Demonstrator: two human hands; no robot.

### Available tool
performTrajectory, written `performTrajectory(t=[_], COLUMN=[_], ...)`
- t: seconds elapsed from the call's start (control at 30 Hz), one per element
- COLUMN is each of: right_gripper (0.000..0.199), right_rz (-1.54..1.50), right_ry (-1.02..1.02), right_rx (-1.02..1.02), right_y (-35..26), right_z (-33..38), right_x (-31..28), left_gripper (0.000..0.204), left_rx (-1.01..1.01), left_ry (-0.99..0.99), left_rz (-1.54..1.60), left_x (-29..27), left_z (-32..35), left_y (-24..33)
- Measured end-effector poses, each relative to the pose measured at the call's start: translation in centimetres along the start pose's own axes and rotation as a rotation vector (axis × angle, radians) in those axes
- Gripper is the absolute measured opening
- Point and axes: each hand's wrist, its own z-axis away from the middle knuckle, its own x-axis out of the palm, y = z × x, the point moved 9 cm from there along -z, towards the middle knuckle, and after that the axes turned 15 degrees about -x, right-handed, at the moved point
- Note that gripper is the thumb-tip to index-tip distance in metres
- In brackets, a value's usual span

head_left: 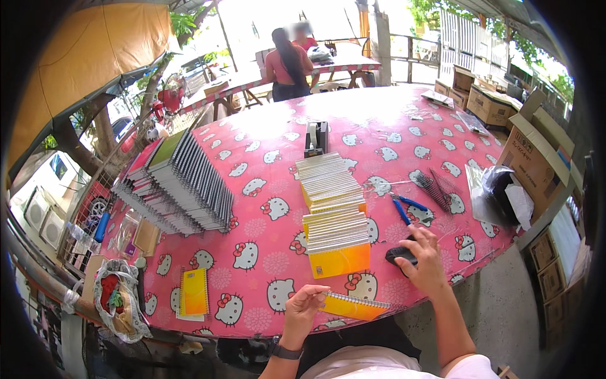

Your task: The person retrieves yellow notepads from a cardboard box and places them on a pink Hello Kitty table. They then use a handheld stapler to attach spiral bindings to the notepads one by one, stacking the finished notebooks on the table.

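Note:
At the table's near edge lies a yellow spiral notebook [355, 307], its wire coil facing away from me. My left hand [305, 308] pinches the left end of that coil. Farther right, my right hand [423, 260] curls its thumb and fingers around a small black object [401, 256] on the tabletop; its kind is partly hidden by the hand. Just beyond it lie blue-handled pliers [406, 207]. In front of me stands a long row of yellow-covered notepads [338, 243], packed on edge. A few yellow spiral notebooks [194, 292] lie flat at the left.
Tall stacks of spiral notebooks [183, 186] stand at the left. A black tape dispenser [316, 138] sits behind the row, and loose black wire coils [435, 191] lie to the right. Cardboard boxes [533, 148] line the right side. Two people [288, 66] are at a far table.

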Motion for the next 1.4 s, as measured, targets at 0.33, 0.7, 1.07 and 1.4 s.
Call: performTrajectory(t=[0.33, 0.7, 1.07, 1.4], right_gripper=[0.024, 0.026, 0.025, 0.022], right_rz=[-0.739, -0.714, -0.714, -0.833], right_ry=[-0.122, 0.039, -0.003, -0.128], right_rx=[-0.186, -0.176, -0.121, -0.014], right_y=[-12.5, -13.4, -13.3, -15.4], right_z=[-3.1, -3.9, -4.9, -8.1], right_x=[3.2, 3.5, 4.1, 7.4], left_gripper=[0.017, 0.012, 0.008, 0.010], left_rx=[0.215, 0.170, 0.049, 0.115], left_ry=[0.217, 0.279, 0.134, 0.086], left_rz=[-0.211, -0.219, 0.038, -0.263], left_x=[1.2, -1.2, -1.2, -4.1], left_z=[3.3, 2.7, 1.4, 0.7], left_y=[5.1, 4.1, 3.4, 4.8])
